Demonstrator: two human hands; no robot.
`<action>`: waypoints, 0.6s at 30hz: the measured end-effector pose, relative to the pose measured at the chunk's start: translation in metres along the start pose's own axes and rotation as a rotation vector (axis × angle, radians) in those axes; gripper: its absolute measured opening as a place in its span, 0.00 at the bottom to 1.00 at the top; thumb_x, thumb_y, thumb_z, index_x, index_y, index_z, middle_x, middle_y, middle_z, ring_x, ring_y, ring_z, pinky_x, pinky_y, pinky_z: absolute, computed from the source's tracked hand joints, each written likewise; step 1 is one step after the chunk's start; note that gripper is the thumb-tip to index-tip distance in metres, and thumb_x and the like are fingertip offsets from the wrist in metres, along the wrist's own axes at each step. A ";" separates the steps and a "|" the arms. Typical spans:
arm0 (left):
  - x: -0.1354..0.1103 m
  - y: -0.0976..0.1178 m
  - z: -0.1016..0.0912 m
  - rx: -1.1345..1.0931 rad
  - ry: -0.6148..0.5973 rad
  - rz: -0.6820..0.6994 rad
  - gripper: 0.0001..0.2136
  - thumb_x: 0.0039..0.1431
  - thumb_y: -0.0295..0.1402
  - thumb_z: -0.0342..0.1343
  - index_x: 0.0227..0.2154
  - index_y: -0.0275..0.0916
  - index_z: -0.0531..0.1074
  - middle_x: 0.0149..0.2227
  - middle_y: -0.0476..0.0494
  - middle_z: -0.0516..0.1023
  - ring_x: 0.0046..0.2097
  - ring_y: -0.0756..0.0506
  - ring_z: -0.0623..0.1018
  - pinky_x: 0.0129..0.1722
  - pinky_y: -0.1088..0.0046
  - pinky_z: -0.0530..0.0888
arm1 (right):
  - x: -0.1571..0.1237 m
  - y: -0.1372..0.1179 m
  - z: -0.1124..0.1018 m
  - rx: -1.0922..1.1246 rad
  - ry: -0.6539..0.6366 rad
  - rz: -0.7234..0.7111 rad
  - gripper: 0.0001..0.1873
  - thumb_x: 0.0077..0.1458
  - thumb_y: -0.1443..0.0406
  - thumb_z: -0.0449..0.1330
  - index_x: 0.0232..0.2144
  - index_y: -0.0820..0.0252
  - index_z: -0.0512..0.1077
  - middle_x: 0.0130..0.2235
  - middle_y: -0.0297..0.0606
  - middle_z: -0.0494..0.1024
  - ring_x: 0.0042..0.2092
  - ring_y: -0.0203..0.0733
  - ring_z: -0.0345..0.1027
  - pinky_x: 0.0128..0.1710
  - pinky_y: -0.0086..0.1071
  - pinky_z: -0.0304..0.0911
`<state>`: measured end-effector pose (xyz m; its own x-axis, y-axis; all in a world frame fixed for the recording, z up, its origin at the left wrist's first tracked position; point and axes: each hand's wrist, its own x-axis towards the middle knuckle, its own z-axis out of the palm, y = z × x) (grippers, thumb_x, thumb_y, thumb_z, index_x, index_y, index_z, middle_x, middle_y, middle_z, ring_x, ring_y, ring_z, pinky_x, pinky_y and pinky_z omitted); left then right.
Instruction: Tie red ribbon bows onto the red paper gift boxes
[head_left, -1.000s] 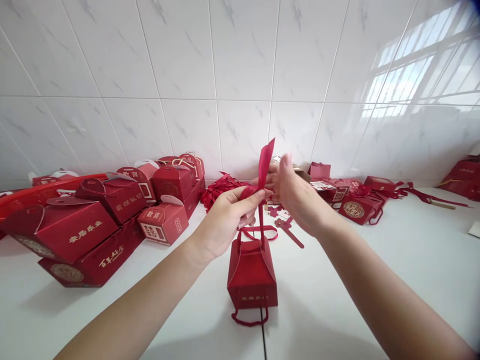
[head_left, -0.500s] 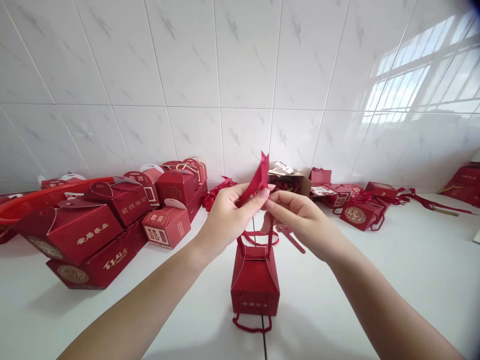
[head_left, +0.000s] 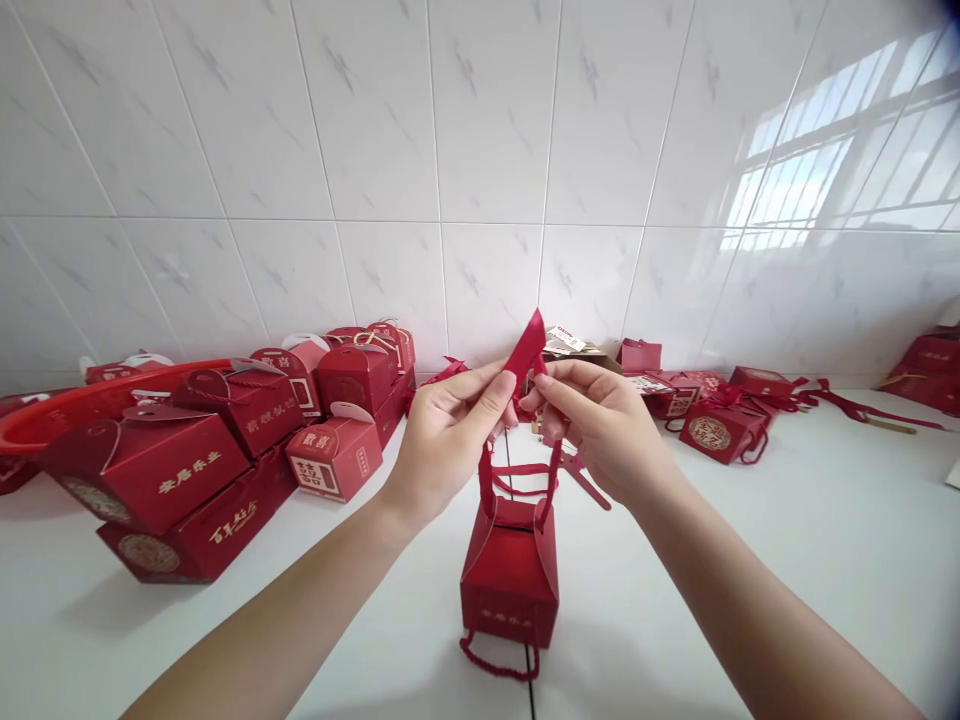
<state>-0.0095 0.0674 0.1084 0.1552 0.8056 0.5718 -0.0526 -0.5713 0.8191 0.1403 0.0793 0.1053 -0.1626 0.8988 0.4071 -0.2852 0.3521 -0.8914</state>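
Observation:
A small red gift box (head_left: 511, 580) with gold lettering stands on the white counter (head_left: 825, 520) in front of me, a red cord loop hanging at its base. A red ribbon (head_left: 525, 352) rises from its top flaps. My left hand (head_left: 450, 435) pinches the ribbon between thumb and fingers just above the box. My right hand (head_left: 600, 425) pinches the same ribbon from the other side, fingertips nearly meeting the left ones. One ribbon end sticks up above both hands.
Stacked red gift boxes (head_left: 187, 460) and a red basin rim (head_left: 75, 405) fill the left of the counter. More red boxes (head_left: 709, 430), loose ribbons and a brown carton (head_left: 581, 350) lie along the tiled wall (head_left: 480, 150) behind and to the right.
Both hands have drawn together over the box and lowered slightly. The ribbon end that stood tall now sticks up less, and the ribbon runs in two strands down to the box.

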 end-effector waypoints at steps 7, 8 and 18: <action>0.000 0.004 0.002 -0.096 0.008 -0.072 0.11 0.55 0.34 0.61 0.31 0.40 0.62 0.20 0.56 0.72 0.24 0.55 0.69 0.24 0.81 0.66 | -0.009 -0.002 0.002 -0.123 -0.161 -0.083 0.08 0.54 0.62 0.62 0.29 0.62 0.72 0.27 0.32 0.71 0.27 0.28 0.59 0.25 0.24 0.54; 0.000 0.005 0.002 -0.090 -0.004 -0.090 0.12 0.54 0.34 0.61 0.31 0.40 0.61 0.20 0.56 0.72 0.24 0.54 0.70 0.23 0.81 0.66 | -0.010 -0.002 0.002 -0.125 -0.183 -0.094 0.09 0.55 0.61 0.62 0.28 0.62 0.72 0.27 0.32 0.70 0.26 0.28 0.58 0.24 0.24 0.53; 0.002 0.000 -0.020 -0.376 -0.085 -0.430 0.03 0.56 0.26 0.55 0.30 0.37 0.66 0.20 0.54 0.67 0.26 0.53 0.72 0.29 0.78 0.69 | -0.005 0.016 -0.022 -0.358 -0.267 -0.387 0.09 0.60 0.63 0.55 0.37 0.57 0.76 0.32 0.36 0.77 0.33 0.36 0.71 0.32 0.30 0.68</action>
<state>-0.0287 0.0726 0.1103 0.3181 0.9287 0.1907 -0.3116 -0.0875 0.9462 0.1576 0.0864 0.0850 -0.3562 0.6067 0.7106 -0.0420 0.7494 -0.6608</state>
